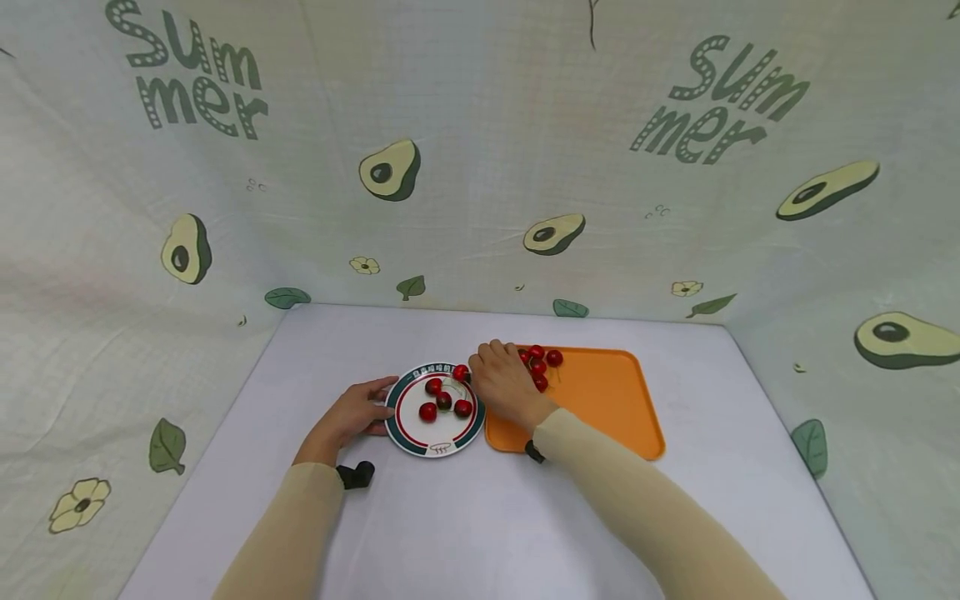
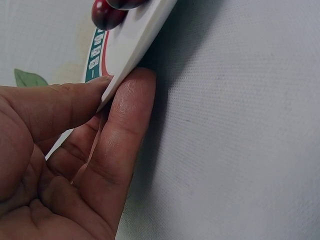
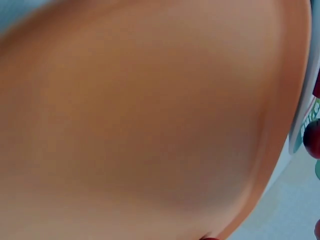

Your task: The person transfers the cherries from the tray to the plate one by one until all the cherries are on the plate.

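Observation:
My left hand (image 1: pixel 358 415) pinches the near-left rim of a round white plate (image 2: pixel 135 47) with a green and red border. In the left wrist view the thumb lies on top and a finger underneath. Several dark red cherries (image 1: pixel 443 401) lie in the plate (image 1: pixel 411 437). My right hand (image 1: pixel 510 383), fingers curled, is over the left side of an orange tray (image 1: pixel 600 392). At its fingertips a cherry (image 1: pixel 461 373) is held over the plate's upper right rim. The right wrist view leaves that hand's fingers mostly out of frame.
More cherries (image 1: pixel 538 367) with stems lie at the tray's back left, partly behind my right hand. The tray's edge (image 3: pixel 285 115) stands right beside the plate. A white table (image 1: pixel 450 533) lies under everything, with a printed cloth (image 1: pixel 480 167) hanging behind.

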The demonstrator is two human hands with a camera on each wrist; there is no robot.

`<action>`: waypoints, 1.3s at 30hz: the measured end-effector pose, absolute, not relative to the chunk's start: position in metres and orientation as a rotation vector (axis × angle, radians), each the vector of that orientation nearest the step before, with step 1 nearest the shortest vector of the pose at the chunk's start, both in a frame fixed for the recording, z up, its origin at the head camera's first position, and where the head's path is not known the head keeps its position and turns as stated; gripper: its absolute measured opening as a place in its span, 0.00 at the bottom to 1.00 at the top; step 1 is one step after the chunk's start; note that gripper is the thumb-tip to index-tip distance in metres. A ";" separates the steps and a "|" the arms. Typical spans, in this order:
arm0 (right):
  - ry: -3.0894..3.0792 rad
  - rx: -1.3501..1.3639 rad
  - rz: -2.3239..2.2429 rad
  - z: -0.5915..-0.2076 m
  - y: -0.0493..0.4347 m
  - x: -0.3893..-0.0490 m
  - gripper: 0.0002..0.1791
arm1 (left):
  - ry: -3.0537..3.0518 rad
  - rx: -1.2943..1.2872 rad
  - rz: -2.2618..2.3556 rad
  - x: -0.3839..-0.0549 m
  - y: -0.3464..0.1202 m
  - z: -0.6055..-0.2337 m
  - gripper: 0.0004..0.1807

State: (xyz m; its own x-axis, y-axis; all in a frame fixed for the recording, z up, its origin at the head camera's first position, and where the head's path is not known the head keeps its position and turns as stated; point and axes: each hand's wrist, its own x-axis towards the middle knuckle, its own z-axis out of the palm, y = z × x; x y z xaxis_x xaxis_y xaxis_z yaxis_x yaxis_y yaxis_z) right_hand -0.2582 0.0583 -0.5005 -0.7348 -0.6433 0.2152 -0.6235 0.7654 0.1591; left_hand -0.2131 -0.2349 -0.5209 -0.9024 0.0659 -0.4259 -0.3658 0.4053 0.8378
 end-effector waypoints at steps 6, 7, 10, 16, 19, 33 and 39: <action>-2.714 1.001 -0.157 -0.507 0.055 -0.260 0.10 | 2.274 -0.253 1.497 -0.213 -0.234 -0.520 0.37; -2.716 1.002 -0.160 -0.508 0.055 -0.260 0.10 | 2.275 -0.253 1.496 -0.213 -0.234 -0.520 0.37; -2.724 1.010 -0.172 -0.510 0.054 -0.260 0.11 | 2.280 -0.256 1.486 -0.213 -0.234 -0.520 0.37; -2.744 1.019 -0.196 -0.511 0.054 -0.257 0.12 | 2.279 -0.259 1.486 -0.212 -0.234 -0.519 0.37; -2.747 1.019 -0.213 -0.512 0.054 -0.257 0.12 | 2.273 -0.261 1.493 -0.213 -0.234 -0.519 0.38; -2.728 1.032 -0.171 -0.516 0.057 -0.257 0.12 | 2.263 -0.264 1.517 -0.213 -0.234 -0.522 0.38; -2.730 0.999 -0.104 -0.516 0.059 -0.255 0.13 | 2.268 -0.259 1.508 -0.214 -0.235 -0.523 0.38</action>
State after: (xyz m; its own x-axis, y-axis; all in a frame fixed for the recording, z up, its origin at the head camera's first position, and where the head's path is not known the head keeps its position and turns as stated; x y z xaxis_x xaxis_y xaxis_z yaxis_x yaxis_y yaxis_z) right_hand -0.2554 0.0593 -0.5163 -0.7404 -0.6441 0.1921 -0.6277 0.7648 0.1451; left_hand -0.2140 -0.2346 -0.5231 -0.9017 0.0667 -0.4273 -0.3683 0.3996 0.8395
